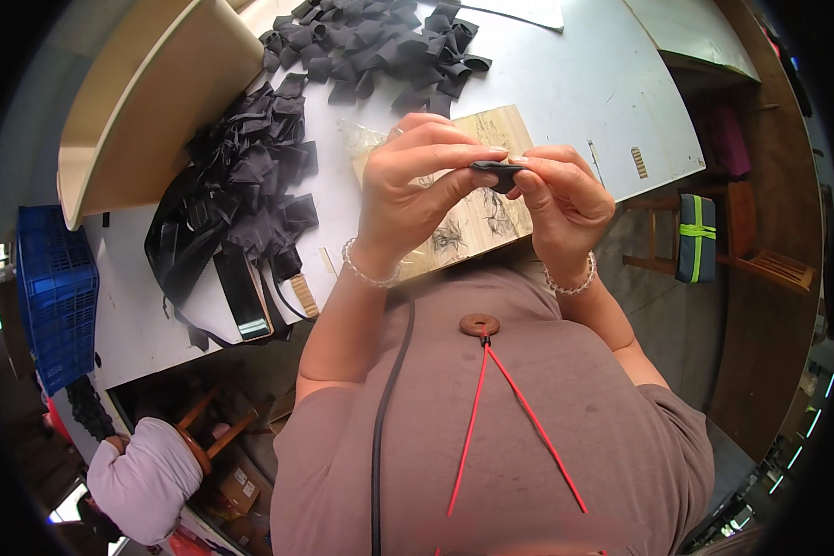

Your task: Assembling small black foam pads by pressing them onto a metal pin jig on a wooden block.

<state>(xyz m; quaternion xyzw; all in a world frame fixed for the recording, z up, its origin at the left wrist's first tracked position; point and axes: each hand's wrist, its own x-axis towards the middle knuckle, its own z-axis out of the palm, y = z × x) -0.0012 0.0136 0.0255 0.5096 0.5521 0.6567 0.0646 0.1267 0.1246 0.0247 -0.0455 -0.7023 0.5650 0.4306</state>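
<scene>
Between both hands is a small folded piece of black fabric (499, 174), raised above a wooden board. My left hand (422, 171) pinches its left end between thumb and fingers. The right end sits in the pinch of my right hand (565, 190). Each wrist wears a clear bead bracelet. Under the hands, the pale wooden board (417, 258) carries dark, thread-like marks or scraps, partly hidden by my left hand. A crumpled piece of clear plastic (360, 139) lies at the board's left edge.
Black fabric loops (361, 46) heap at the table's far side; a strung pile of black pieces (259, 167) lies left, beside a phone-like dark slab (243, 296). A cream bin (157, 111) and blue crate (57, 296) stand further left. Another person (148, 477) sits lower left.
</scene>
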